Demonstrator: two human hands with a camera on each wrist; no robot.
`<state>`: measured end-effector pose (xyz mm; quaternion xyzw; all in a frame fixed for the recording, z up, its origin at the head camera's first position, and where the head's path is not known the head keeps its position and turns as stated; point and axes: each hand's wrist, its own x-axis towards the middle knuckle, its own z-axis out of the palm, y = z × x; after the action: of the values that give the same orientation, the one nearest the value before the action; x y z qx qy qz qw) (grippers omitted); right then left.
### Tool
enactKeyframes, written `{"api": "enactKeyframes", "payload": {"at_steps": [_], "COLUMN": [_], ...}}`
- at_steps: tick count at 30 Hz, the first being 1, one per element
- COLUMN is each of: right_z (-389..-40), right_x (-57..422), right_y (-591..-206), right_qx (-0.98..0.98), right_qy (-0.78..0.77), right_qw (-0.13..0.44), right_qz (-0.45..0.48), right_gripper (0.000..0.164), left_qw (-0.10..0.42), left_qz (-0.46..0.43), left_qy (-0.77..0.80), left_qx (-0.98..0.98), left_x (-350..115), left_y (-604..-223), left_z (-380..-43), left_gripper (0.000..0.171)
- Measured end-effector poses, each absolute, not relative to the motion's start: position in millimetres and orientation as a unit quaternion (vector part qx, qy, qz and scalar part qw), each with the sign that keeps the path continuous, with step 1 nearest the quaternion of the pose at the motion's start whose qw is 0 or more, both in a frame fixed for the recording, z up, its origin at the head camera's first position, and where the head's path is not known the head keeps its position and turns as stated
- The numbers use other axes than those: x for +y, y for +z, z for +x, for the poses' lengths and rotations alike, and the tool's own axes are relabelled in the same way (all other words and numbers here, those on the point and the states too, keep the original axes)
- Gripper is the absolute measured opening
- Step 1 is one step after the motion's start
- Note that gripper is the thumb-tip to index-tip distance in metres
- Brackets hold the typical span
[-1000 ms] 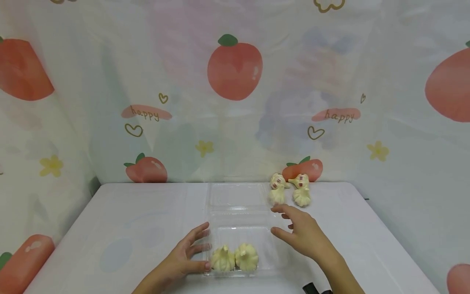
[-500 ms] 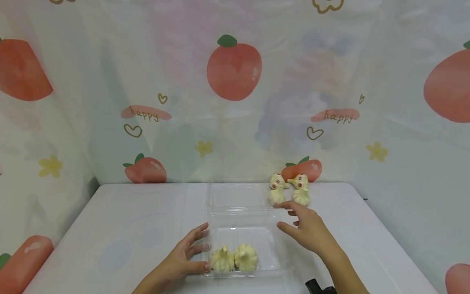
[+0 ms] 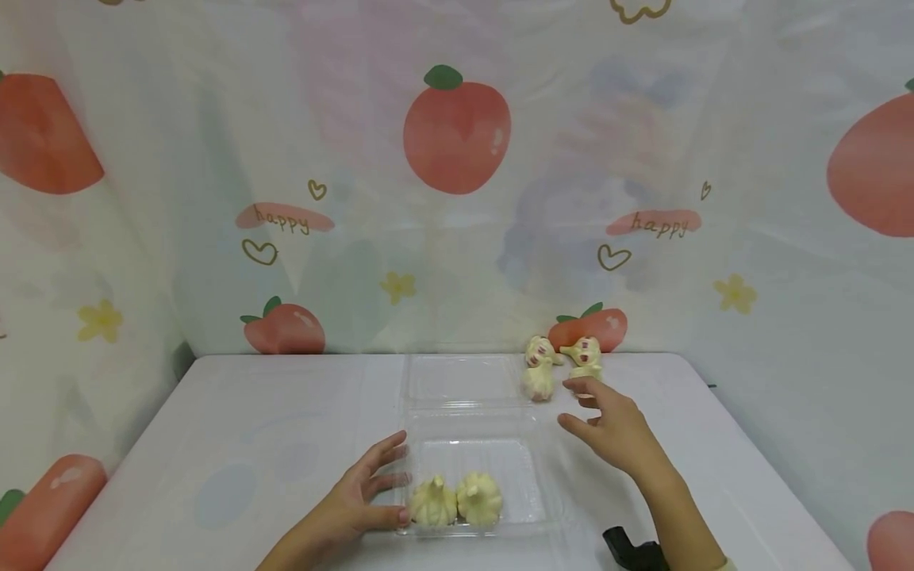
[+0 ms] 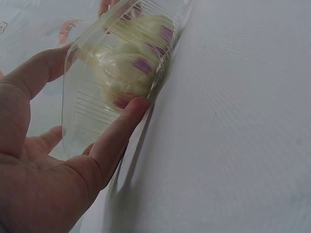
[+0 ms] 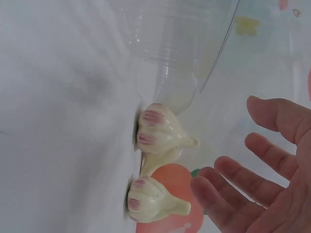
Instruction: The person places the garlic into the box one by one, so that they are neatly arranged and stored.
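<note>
A clear plastic clamshell box lies with its lid folded back. Two garlic bulbs sit side by side at the near left of its base. My left hand rests against the box's left side, fingers fairly straight; the left wrist view shows one digit at the rim and another low along the wall. Farther back, my right hand hovers with spread, slightly bent fingers and nothing in them. It is close to the loose garlic bulbs and partly covers one. In the right wrist view, purple-streaked garlic bulbs lie beyond its fingertips.
Several loose bulbs form a cluster at the back right of the white table, beside the lid. A patterned cloth backdrop encloses the back and sides. Near my right forearm is a black object, cut off by the lower edge.
My right hand has moved back and to the right, away from the box toward the loose garlic bulbs, and now overlaps one. The left hand and both boxed bulbs stay put.
</note>
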<state>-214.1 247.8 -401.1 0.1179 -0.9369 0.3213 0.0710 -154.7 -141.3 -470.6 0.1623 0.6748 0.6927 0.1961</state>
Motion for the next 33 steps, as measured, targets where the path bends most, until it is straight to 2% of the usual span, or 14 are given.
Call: {"api": "enactKeyframes", "payload": {"at_steps": [20, 33], "right_z": [-249.5, -273.5], "right_x": [271.5, 285.1], "right_y": [-418.2, -428.5], "right_qx": [-0.955, -0.948], "right_qy": [0.281, 0.297], "right_qw": [0.068, 0.107], "right_qz": [0.068, 0.041], "right_gripper": [0.065, 0.067], "left_qw": [0.196, 0.2], "left_qz": [0.152, 0.153], "left_qy": [0.689, 0.69], "left_qx": [0.681, 0.678], "left_x": [-142.1, -141.0], "left_y": [-475.6, -476.5], "left_z": [-156.4, -158.1], "left_gripper": [0.099, 0.099]}}
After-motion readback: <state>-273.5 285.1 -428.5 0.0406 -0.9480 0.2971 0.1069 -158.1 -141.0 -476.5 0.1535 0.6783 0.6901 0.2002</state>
